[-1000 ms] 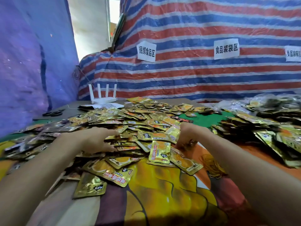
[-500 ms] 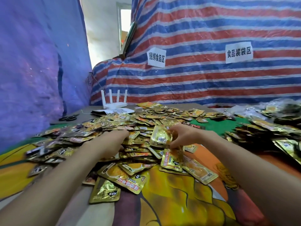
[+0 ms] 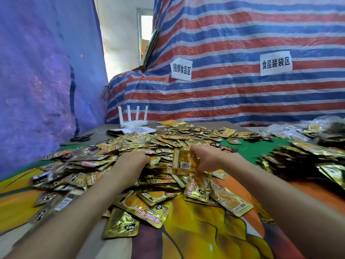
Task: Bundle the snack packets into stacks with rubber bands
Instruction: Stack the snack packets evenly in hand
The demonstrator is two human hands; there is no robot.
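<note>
**You hold one packet up from the pile, to begin a stack.**

Your right hand (image 3: 207, 159) pinches a gold packet (image 3: 184, 161) by its top edge, the fingers closed on it. It holds the packet upright just above the pile (image 3: 112, 148), I think so that you can see its face and turn it like the others. Your left hand (image 3: 130, 163) rests on the pile beside it, fingers bent down among the packets. I cannot tell if it grips one; it seems to steady the heap. The loose packets overlap, so one may drag its neighbours across the worktop (image 3: 246, 148). A second heap (image 3: 298, 156) lies well apart at your right. Scissors (image 3: 82, 137) and a router (image 3: 133, 118) are behind the pile. I see no rubber bands.
</note>
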